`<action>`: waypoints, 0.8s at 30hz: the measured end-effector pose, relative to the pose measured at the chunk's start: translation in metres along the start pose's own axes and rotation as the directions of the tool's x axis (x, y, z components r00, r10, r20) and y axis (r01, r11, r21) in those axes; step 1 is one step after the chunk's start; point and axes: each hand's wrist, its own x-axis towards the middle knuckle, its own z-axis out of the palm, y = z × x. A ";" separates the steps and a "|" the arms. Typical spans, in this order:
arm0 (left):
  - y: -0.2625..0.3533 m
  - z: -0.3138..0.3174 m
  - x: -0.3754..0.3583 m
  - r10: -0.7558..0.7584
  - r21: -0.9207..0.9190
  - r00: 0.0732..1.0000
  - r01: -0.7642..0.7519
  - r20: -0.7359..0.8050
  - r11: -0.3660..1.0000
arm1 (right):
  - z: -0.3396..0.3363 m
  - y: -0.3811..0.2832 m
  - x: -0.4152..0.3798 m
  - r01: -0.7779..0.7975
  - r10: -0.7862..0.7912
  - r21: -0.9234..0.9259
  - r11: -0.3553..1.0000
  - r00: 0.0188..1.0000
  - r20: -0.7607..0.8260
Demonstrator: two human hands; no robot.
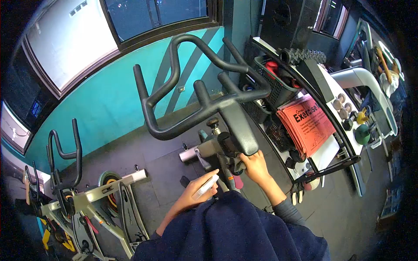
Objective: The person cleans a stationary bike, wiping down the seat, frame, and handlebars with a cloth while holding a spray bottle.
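Left grip: grasping a white object. Right grip: at its 2 o'clock, against a dark item under the handlebar's padded end; whether clenched, cannot tell. Handlebar at 12 o'clock, obstructing forward access. Shelf at 2 o'clock bears orange papers; basket at 1. Bike at 9, well apart.
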 end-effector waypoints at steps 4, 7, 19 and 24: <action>-0.002 0.000 -0.003 -0.022 -0.014 1.000 0.022 -0.015 1.000 | -0.003 -0.007 0.000 -0.034 0.030 0.056 0.998 0.998 0.060; -0.005 -0.001 -0.005 -0.044 0.003 0.999 0.044 -0.015 0.999 | 0.005 -0.010 -0.004 -0.102 0.098 0.119 0.988 0.994 0.040; 0.000 0.001 0.000 -0.042 -0.031 0.999 0.042 -0.001 0.999 | 0.010 0.004 -0.001 -0.145 0.140 0.051 0.988 0.986 0.089; -0.005 -0.002 -0.001 -0.037 -0.031 0.999 0.037 0.003 0.999 | 0.011 0.013 0.007 -0.157 0.158 -0.018 0.987 0.980 0.118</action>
